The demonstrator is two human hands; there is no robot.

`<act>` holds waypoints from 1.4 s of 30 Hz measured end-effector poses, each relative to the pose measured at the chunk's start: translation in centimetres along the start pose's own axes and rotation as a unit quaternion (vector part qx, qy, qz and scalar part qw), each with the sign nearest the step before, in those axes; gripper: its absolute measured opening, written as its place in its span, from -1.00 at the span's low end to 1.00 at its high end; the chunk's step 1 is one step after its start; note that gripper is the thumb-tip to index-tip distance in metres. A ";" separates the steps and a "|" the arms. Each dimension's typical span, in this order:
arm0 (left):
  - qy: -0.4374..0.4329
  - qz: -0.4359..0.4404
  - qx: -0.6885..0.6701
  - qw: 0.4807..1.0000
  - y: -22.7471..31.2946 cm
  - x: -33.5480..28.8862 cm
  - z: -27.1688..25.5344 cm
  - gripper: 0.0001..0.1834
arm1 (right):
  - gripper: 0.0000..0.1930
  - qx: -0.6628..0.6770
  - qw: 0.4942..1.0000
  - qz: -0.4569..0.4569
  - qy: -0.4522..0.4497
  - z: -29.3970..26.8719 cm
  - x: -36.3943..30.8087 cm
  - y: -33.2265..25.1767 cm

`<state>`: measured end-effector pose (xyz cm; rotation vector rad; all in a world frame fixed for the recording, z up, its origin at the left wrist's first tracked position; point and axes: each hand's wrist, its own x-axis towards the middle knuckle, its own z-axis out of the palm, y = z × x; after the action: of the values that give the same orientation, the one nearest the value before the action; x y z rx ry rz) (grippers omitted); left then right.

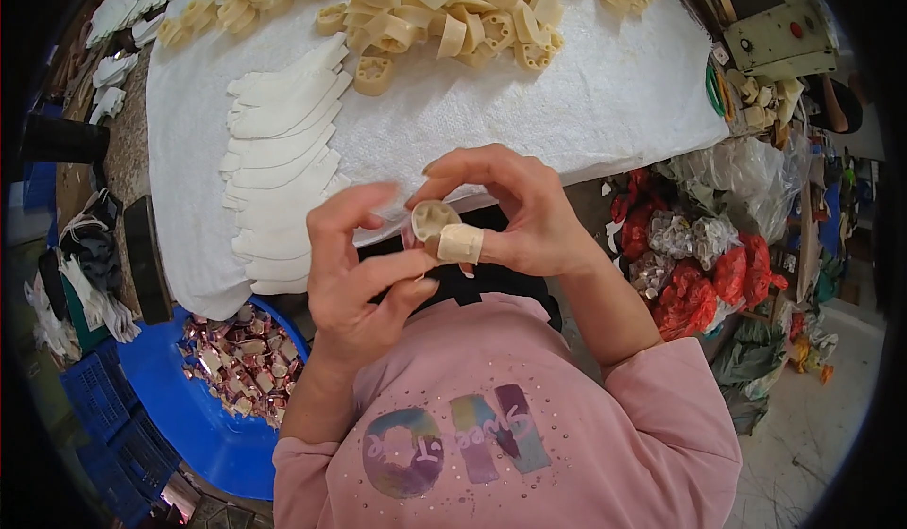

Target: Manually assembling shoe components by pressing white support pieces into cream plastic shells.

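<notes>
In front of my chest, my right hand [515,217] grips a small beige heel-shaped piece [436,219] between its curled fingers and thumb. The piece's hollow, ribbed side faces up. A cream wrap [461,243] goes round my right thumb. Close by on the left, my left hand [359,274] has its fingers apart; one fingertip reaches the right thumb tip just under the piece, and the raised index finger is blurred. Past my hands, overlapping white cut pieces [283,170] lie in a row on the white cloth [567,123].
A heap of beige heel-shaped pieces [444,9] covers the far side of the table. At lower left, a blue tub [179,425] holds shiny pinkish pieces [244,354]. Red plastic bags [704,283] and clear bags [746,179] lie to the right, below a greenish machine [779,33].
</notes>
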<state>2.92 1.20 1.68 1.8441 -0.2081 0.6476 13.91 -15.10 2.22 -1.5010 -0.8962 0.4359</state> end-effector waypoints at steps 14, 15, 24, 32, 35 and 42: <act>-0.006 -0.317 -0.313 0.895 -0.5 -1.3 2.3 -0.38 | -0.60 -0.125 0.983 -0.128 0.051 2.9 -0.2 0.8; -0.008 -0.316 -0.314 0.895 -0.6 -1.2 2.1 -0.38 | -0.65 -0.097 0.989 -0.101 0.047 2.8 -0.4 1.1; -0.001 -0.262 -0.233 0.937 0.7 -0.9 3.4 -0.11 | -0.85 0.278 0.912 0.292 -0.079 2.1 0.9 0.0; 0.045 -0.185 -0.137 0.972 0.5 -1.0 3.5 -0.36 | -0.74 0.096 0.995 -0.010 -0.028 4.6 -1.0 2.1; 0.104 -0.249 -0.224 0.936 0.7 -0.2 3.5 -0.54 | -0.63 0.170 0.985 0.015 0.037 6.0 -1.8 1.8; 0.109 -0.232 -0.237 0.937 0.1 -1.0 3.9 -0.58 | -0.65 0.115 0.990 -0.062 0.050 6.0 -1.5 1.8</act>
<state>3.35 -2.56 0.34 1.2766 0.2035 0.4149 9.04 -12.11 -0.85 -1.2390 -0.8253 0.3570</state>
